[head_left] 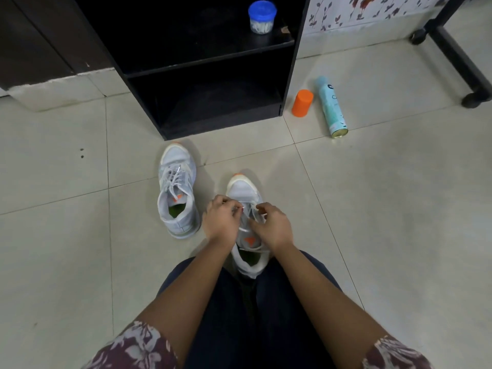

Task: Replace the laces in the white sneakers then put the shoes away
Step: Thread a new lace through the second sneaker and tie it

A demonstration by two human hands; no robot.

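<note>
1. The left hand [222, 222] has its fingers curled in, the tips pinching a white lace [252, 213] over the top of a shoe.
2. The right hand [271, 226] sits just beside it, thumb and forefinger closed on another part of the same lace. The two hands are nearly touching.
3. Under both hands lies the near sneaker [242, 189], white with an orange tip. Its toe pokes out beyond the fingers and its heel is tucked back between the wrists, against the person's dark trousers [239, 315].
4. Floral sleeves [138, 344] show on both upper arms, well behind the hands.
5. Just to the outer side of the left hand stands the second sneaker [177, 193], upright on the tiled floor [399, 209]. It is laced, with its toe pointing away from the person.
6. Farther out past the fingertips is a black shelf unit [213, 67]. The second sneaker's toe is near its base.
7. A clear jar with a blue lid [262, 18] stands on the upper shelf.
8. Out beyond the right hand, beside the shelf, an orange cap [302, 103] stands on the floor. A pale spray can [332, 110] lies on its side next to it.
9. Farthest off on that side is a black wheeled frame [458, 54].
</note>
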